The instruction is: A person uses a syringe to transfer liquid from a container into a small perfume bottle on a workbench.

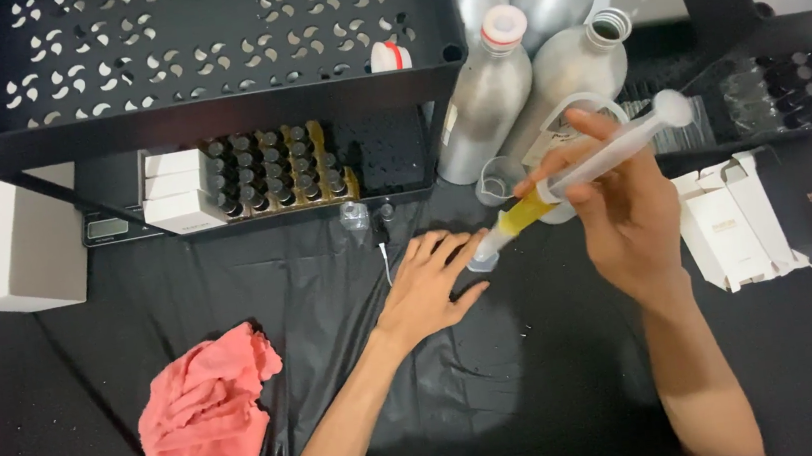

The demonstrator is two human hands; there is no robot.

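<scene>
While the right hand [625, 210] grips a syringe [577, 178] of yellow liquid, tilted tip-down, the left hand [429, 286] steadies a small vial [483, 258], mostly hidden by fingers. Silver bottles [488, 99] crowd just behind; a pink cloth [206, 415] lies well apart on the black table [503, 389].

A large clear plastic syringe [577, 178] holding yellow liquid slants downward to the left. Its tip meets a small clear bottle [482, 260] standing on black sheeting
</scene>
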